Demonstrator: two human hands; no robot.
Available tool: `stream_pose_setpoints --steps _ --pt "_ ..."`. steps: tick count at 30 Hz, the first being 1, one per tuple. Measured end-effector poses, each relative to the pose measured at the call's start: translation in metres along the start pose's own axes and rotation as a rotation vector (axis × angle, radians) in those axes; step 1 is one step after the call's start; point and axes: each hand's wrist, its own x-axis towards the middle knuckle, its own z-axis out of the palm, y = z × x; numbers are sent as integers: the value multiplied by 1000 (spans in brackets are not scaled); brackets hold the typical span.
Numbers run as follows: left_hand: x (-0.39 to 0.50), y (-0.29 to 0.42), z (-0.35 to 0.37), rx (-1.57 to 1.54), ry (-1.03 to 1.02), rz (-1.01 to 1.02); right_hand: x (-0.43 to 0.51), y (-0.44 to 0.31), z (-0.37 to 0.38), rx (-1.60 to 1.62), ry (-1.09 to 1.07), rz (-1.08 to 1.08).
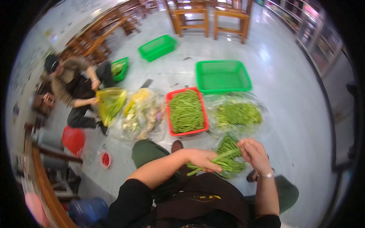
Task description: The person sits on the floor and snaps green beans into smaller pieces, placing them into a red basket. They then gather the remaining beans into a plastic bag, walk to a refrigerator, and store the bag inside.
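Observation:
My left hand (206, 160) is closed around a bunch of green beans (196, 168) over my lap. One long bean (228, 154) slants up from the bunch toward my right hand (252, 152), whose fingertips pinch its far end. Below both hands, a clear plastic bag of green beans (228, 142) lies between my legs. Just beyond stands a red plastic basket (205, 125) heaped with green beans (186, 111). To its right, leafy greens (239, 114) rest on a clear plastic bag (212, 105).
A green basket (222, 75) stands behind the leafy greens, another green basket (158, 48) farther off. Bagged vegetables (142, 111) lie left of the red basket. Beyond them, a seated person (75, 82) grips a yellow plastic bag (111, 105). A small tub (105, 159) with red contents sits left; wooden chairs (191, 14) stand behind.

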Motion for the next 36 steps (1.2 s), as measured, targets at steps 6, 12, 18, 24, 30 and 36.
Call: stream_pose_setpoints --steps 6,12,18,24,30,36 --pt "1 -10 -1 49 -18 -69 -3 -21 23 -1268 -218 -204" --pt "0 -14 -4 262 351 74 1 -13 7 -1006 -339 1" --pt "0 -3 -2 -226 392 107 -6 16 0 -281 -147 93" --pt "14 10 9 -435 666 184 19 45 30 434 345 -13" --pt "15 -3 -18 -1008 1087 211 66 14 18 754 229 -89" --pt "-14 3 -47 -1213 1042 527 52 121 23 1043 330 460"
